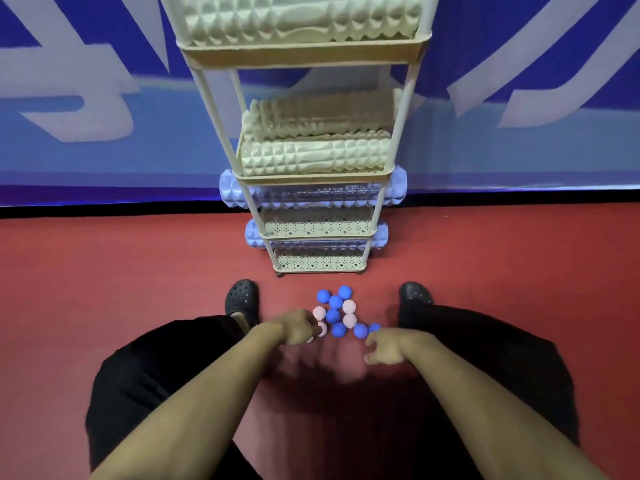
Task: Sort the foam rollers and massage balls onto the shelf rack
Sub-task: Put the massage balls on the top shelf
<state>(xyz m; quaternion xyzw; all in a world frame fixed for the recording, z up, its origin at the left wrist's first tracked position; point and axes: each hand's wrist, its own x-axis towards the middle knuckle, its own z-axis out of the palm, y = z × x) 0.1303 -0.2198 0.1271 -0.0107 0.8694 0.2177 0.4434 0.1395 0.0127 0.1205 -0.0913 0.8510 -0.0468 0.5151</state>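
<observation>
Red floor (104,289) before cream shelf rack (320,268) holding foam rollers (315,157), left hand (294,329) fingers curled round pink massage ball (320,330), right hand (388,348) loosely curled, empty, beside blue massage balls (360,330)

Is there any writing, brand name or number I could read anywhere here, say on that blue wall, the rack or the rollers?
Blue wall banner: big pale strokes of lettering, cropped by the frame and cut by the rack, so no word reads.
Cream plastic shelf rack: no label visible.
Cream ridged foam rollers and pale blue foam rollers: no markings visible.
Blue and pink spiky massage balls: none visible.
</observation>
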